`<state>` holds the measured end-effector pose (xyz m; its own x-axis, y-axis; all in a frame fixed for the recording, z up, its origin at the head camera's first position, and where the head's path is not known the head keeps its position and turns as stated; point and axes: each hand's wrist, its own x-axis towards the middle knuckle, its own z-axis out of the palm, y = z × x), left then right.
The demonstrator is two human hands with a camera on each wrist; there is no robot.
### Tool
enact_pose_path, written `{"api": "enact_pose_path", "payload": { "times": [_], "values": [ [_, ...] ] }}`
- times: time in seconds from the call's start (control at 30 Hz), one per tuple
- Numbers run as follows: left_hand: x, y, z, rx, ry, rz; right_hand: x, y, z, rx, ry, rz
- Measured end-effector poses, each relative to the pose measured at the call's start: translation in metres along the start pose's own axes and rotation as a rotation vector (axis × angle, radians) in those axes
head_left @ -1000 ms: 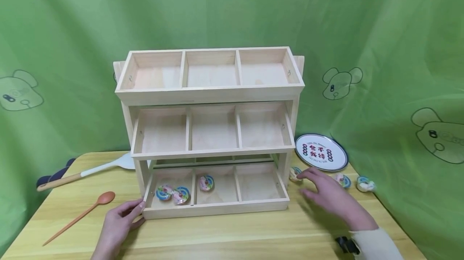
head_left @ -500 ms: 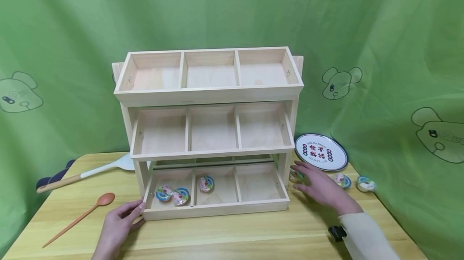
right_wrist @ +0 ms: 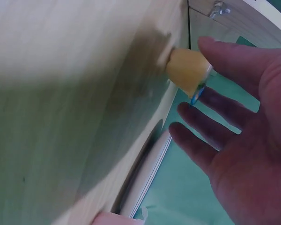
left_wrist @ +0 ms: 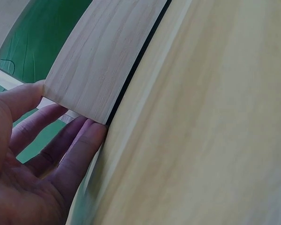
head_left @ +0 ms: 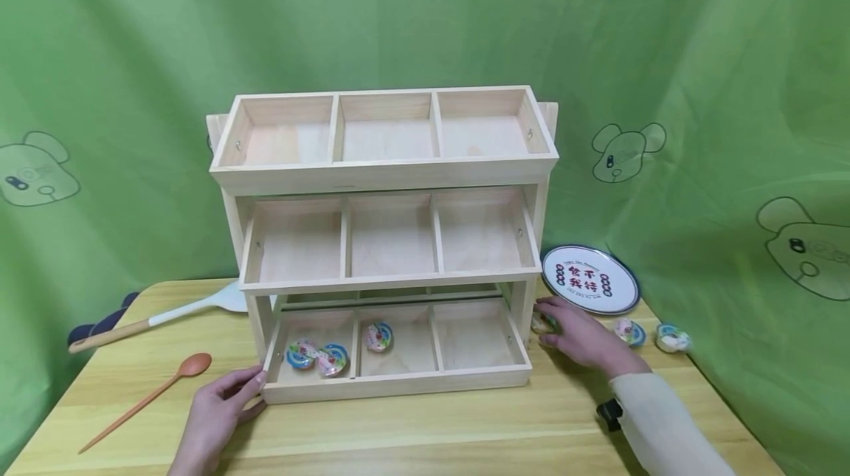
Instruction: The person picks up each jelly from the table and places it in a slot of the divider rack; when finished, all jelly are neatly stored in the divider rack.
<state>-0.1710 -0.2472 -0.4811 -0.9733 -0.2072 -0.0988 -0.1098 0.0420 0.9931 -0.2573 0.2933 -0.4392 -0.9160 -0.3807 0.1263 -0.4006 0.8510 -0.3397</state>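
Observation:
In the head view, a three-tier wooden rack [head_left: 385, 175] has divided trays. My left hand [head_left: 215, 417] holds the left end of its bottom tray [head_left: 398, 387]; in the left wrist view the thumb is at the board's upper edge and fingers at its lower corner. Two jelly cups [head_left: 333, 359] lie in that tray's left compartment and a single jelly cup [head_left: 379, 337] in the middle one. At the rack's right, my right hand [head_left: 581, 336] has thumb and forefinger around a small jelly cup [right_wrist: 183, 70], which rests on the table.
An oval plate [head_left: 589, 303] with red characters lies behind my right hand. Two more jelly cups [head_left: 674, 338] sit near the right table edge. On the left lie an orange spoon [head_left: 195, 365] and a white spatula [head_left: 179, 311]. A green curtain [head_left: 385, 18] surrounds the table.
My right hand has moved left and its thumb and fingers have come around the jelly cup beside the rack. My left hand stays at the bottom tray's left end.

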Motion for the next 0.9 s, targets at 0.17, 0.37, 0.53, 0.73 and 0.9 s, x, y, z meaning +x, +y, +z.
{"api": "enact_pose_path", "payload": {
  "times": [0.17,0.37,0.53,0.73,0.9],
  "values": [
    [0.0,0.001,0.0,0.008,0.001,-0.019,0.002,0.002,0.002,-0.015,0.031,-0.021],
    [0.001,0.001,-0.001,0.009,0.0,-0.028,0.001,0.001,0.001,-0.031,0.023,0.018],
    [0.0,0.001,0.0,0.01,0.003,-0.021,-0.005,-0.002,-0.005,-0.026,-0.016,0.047],
    [0.0,0.001,0.0,0.01,0.004,-0.025,-0.014,-0.008,-0.012,-0.012,-0.03,0.042],
    [0.0,0.002,0.001,0.014,0.001,-0.026,-0.021,-0.012,-0.017,-0.01,-0.037,0.054]
  ]
}}
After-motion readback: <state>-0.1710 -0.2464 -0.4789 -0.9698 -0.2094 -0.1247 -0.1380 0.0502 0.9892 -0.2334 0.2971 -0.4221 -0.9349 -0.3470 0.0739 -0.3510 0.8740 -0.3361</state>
